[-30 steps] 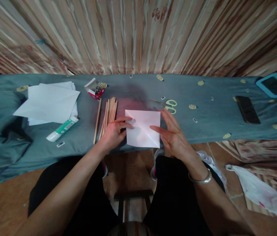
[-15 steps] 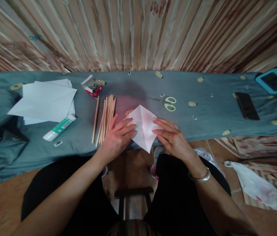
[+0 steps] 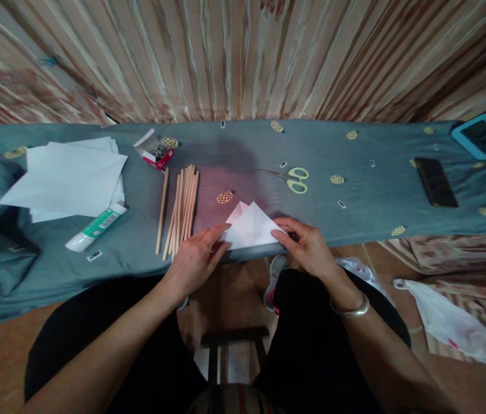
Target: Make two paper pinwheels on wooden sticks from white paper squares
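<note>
A white sheet of paper, folded over so that two points show at its top, lies near the front edge of the cloth. My left hand pinches its left corner between thumb and fingers. At the right corner, my right hand grips the paper the same way, a silvery bangle on that wrist. Several wooden sticks lie just left of the paper, with one stick apart from the bundle. Beyond the paper rest scissors with pale green handles.
White paper sheets and a glue stick lie at the left. Behind the sticks stands an open red box of small metal clips. A phone and a blue-framed device are at the far right. A curtain hangs behind.
The paper's near point has been folded up and away from me, turning the diamond into a triangle-like shape. Both hands now pinch its side corners instead of lying on top.
</note>
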{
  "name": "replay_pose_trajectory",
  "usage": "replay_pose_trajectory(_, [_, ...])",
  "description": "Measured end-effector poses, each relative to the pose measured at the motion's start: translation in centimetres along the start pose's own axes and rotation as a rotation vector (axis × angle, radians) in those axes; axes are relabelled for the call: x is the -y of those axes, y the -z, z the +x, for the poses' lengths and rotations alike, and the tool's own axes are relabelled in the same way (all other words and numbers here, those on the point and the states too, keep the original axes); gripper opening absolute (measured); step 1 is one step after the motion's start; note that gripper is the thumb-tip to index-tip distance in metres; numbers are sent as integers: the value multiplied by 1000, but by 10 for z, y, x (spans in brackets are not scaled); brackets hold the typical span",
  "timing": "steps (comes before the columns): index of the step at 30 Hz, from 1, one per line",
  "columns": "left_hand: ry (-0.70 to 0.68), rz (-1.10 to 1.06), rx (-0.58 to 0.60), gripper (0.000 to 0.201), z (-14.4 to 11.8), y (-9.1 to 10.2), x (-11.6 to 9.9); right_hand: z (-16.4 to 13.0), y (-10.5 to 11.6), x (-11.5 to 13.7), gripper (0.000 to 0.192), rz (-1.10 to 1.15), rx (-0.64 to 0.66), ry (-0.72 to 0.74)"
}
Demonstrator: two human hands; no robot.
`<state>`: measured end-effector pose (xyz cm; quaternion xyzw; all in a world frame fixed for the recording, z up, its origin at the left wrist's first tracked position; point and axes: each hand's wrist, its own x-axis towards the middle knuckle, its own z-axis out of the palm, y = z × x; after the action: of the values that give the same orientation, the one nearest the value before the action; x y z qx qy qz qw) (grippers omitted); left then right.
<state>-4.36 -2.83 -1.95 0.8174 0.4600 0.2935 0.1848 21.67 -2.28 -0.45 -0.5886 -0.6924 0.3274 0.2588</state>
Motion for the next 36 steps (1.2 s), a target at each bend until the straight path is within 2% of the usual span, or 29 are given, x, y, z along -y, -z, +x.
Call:
replay_pose_trajectory(5, [9, 52, 15, 36, 2, 3, 0, 8, -4, 5, 35, -21, -62, -73])
replay_pose_trajectory(9, [-130, 198, -18, 34, 8, 6, -10, 12, -5, 9, 31, -30, -86, -60])
replay_pose_trajectory(12, [-288, 256, 77, 40, 7, -2, -22, 14, -6, 10, 30, -37, -76, -63])
replay_pose_trajectory(14, [-332, 288, 160, 44, 3, -10, -29, 15, -7, 10, 29, -40, -76, -65])
replay_pose_trajectory(19, [-278, 329, 246, 59, 0, -22, -34, 17, -9, 11, 27, -27, -107, -77])
replay_pose_trajectory(36, [-248, 385, 260, 63, 8, -23, -25, 20, -13, 14, 31, -71, -171, -119])
